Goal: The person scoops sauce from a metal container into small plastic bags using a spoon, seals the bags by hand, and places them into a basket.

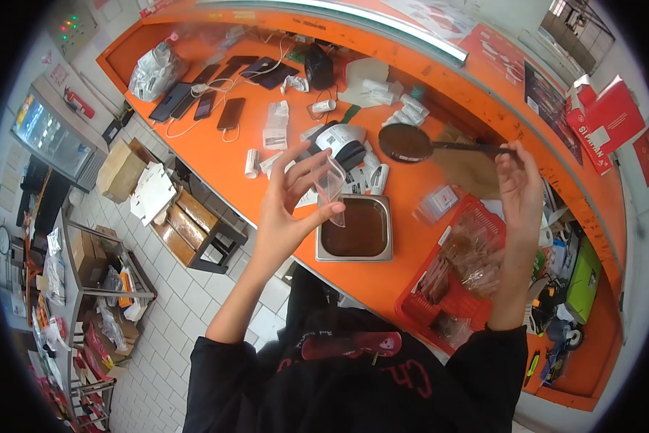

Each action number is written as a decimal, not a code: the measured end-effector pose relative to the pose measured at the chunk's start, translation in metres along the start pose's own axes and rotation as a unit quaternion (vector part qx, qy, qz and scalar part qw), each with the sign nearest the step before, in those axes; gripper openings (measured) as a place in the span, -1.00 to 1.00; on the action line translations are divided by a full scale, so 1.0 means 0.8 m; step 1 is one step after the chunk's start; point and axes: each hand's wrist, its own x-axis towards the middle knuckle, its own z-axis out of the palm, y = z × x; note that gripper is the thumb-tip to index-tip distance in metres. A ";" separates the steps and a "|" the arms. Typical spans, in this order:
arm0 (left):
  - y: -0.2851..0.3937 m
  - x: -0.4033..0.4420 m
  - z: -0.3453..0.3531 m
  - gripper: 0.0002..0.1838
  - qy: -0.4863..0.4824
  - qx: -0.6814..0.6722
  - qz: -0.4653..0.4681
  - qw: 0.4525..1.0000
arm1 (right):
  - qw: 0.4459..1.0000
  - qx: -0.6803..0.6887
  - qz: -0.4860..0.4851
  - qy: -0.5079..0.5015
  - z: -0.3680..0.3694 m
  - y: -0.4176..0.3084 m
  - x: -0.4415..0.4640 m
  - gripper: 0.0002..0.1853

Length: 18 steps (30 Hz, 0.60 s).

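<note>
A small clear plastic cup [329, 180] is held tilted between the thumb and fingers of my left hand [290, 209], above the left edge of a metal pan [390, 238] of brown sauce [357, 232]. My right hand [519, 184] is closed on the end of the dark handle of a ladle [405, 143]. The ladle's round bowl, with brown sauce in it, hangs beyond the pan, up and to its right. To the pan's right stands a red basket [405, 297] with many small packets of sauce.
Phones [231, 113] with white cables lie at the far left of the orange counter [231, 162]. Paper rolls [411, 108] and a label printer [339, 141] are beyond the pan. A wooden stool [194, 227] stands on the left.
</note>
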 end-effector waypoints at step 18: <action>0.003 0.016 0.007 -0.13 -0.049 0.036 0.037 0.997 | 0.999 0.018 -0.020 -0.033 0.006 -0.014 0.018 -0.78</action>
